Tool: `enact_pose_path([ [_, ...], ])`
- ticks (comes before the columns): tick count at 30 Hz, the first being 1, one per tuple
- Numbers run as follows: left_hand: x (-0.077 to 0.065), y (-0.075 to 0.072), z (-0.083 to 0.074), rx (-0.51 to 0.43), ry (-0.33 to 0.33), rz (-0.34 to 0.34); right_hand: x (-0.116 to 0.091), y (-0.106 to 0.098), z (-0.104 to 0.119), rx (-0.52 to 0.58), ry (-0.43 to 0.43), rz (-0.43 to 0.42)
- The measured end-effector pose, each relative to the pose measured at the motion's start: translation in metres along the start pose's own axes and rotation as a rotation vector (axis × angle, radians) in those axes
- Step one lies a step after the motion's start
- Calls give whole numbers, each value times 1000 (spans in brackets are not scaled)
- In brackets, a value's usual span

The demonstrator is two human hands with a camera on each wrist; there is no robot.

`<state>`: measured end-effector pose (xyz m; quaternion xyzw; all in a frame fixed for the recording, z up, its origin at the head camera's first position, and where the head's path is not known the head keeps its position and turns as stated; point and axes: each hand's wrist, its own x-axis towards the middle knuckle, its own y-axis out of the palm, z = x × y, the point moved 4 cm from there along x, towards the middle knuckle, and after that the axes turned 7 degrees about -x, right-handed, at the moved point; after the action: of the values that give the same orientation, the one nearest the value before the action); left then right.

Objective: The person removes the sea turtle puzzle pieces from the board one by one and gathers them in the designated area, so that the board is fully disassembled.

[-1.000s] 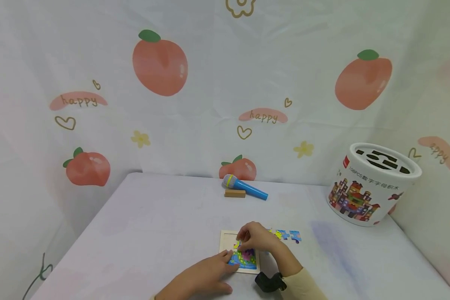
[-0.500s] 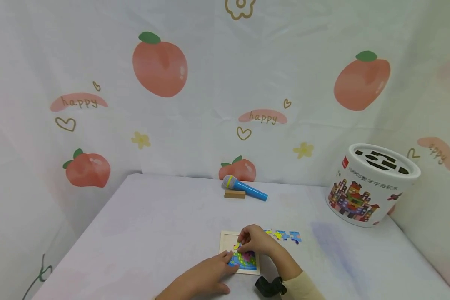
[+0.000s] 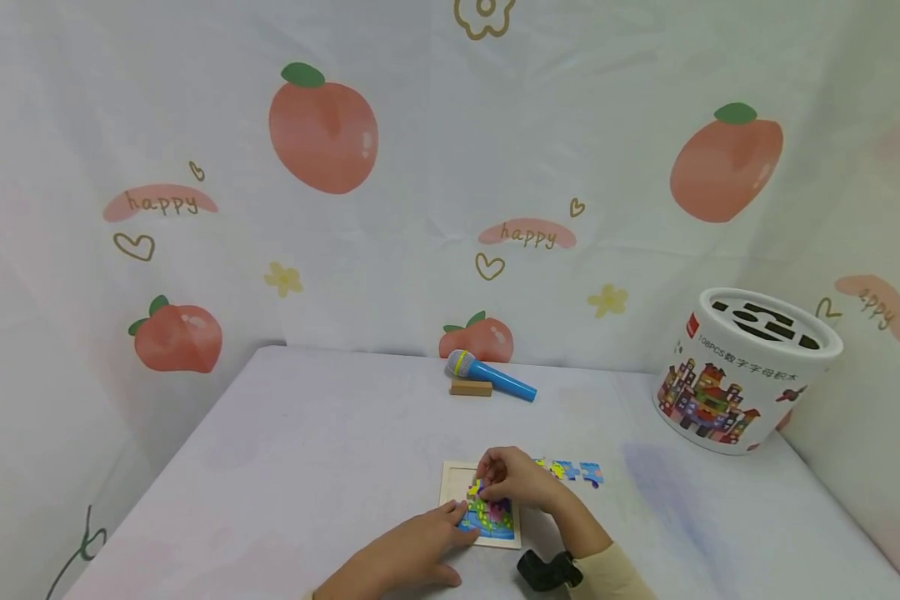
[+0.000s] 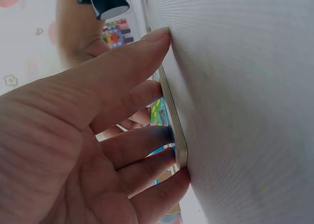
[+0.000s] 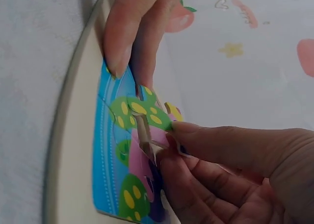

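Puzzle piece (image 5: 153,114), seemingly tilted, pinched in right hand (image 3: 521,481), left hand (image 3: 426,543) spread against frame edge (image 4: 172,111), wide tabletop (image 3: 292,450) leftward

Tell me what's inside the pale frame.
Colourful puzzle pieces and some bare board. The left hand and right hand cover parts; what lies under them is hidden.

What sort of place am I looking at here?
Likely a children's play corner: a partly assembled jigsaw, a tub labelled as building blocks, and a backdrop printed with cartoon fruit. The wider room isn't visible.
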<state>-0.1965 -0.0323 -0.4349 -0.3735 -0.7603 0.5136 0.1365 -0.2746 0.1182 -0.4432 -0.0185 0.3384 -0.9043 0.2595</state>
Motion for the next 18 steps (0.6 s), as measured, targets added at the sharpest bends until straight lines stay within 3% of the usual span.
enact_pose_path([
  [6, 0, -1, -2, 6, -10, -1, -2, 2, -2, 80, 7, 6],
  [18, 2, 0, -2, 14, -27, 0, -13, -11, -13, 99, 46, -47],
])
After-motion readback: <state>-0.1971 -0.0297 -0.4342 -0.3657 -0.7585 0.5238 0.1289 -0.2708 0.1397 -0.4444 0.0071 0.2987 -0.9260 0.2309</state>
